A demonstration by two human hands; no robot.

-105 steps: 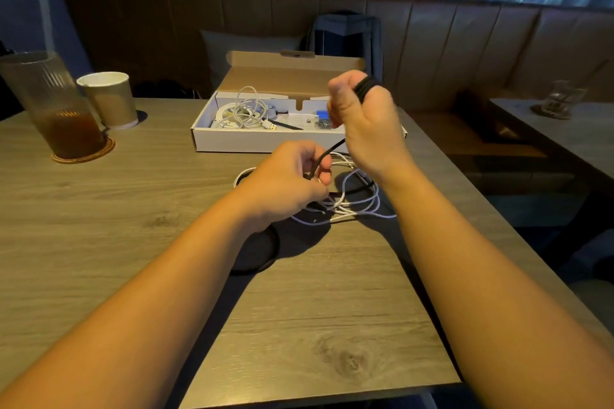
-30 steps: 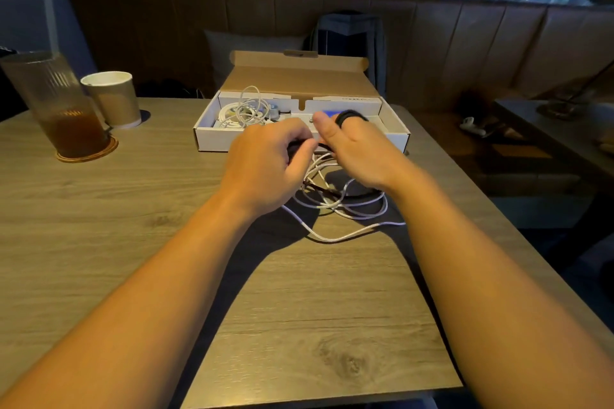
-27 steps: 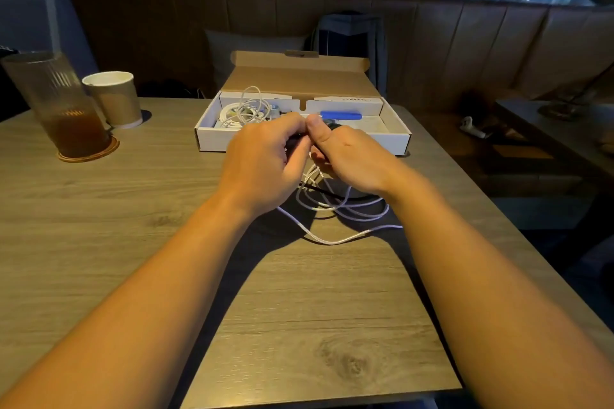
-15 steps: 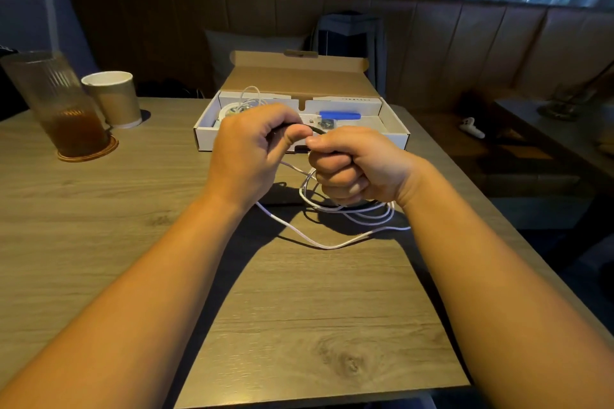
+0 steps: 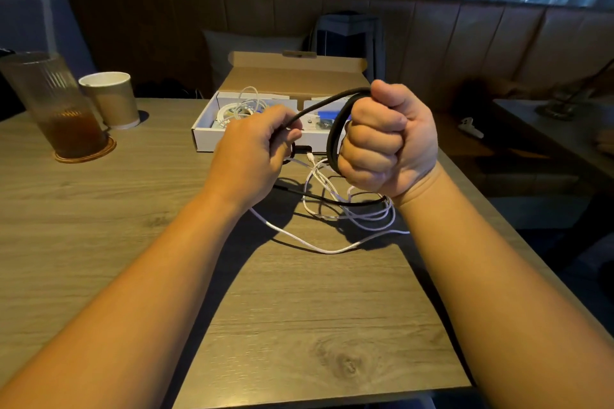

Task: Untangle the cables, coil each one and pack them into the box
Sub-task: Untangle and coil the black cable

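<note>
Two hands hold one black cable [image 5: 333, 139] above the table [image 5: 99, 209]. The right hand [image 5: 387, 143] is raised and closed into a tight fist. Several loops of the cable are wound round its fingers, emerging at the thumb and curving down the left face of the fist. A single strand leaves the top of the fist and runs down and to the left into the left hand [image 5: 255, 153]. The left hand pinches this strand between the thumb and curled fingers. It sits lower than the right hand and just beside it, and the two hands do not touch.

Below the left hand, the remaining length of black cable drops to the table. It crosses a loose heap of white cable [image 5: 332, 247] and passes under the right wrist. The white heap lies on the table directly beneath and between the hands, with one long strand curving toward the near edge.

Behind the hands, the box [image 5: 206, 136] stands open on the table with its lid [image 5: 292, 73] folded back. A bundle of white cord [image 5: 246, 106] lies in the left part of the box. A blue item [image 5: 327, 114] shows in the right part, partly hidden by the black loops.

At the far left of the table, a ribbed glass [image 5: 56, 106] holding a brown drink stands on a coaster [image 5: 86, 156]. A paper cup [image 5: 111, 98] stands just beside it.
</note>
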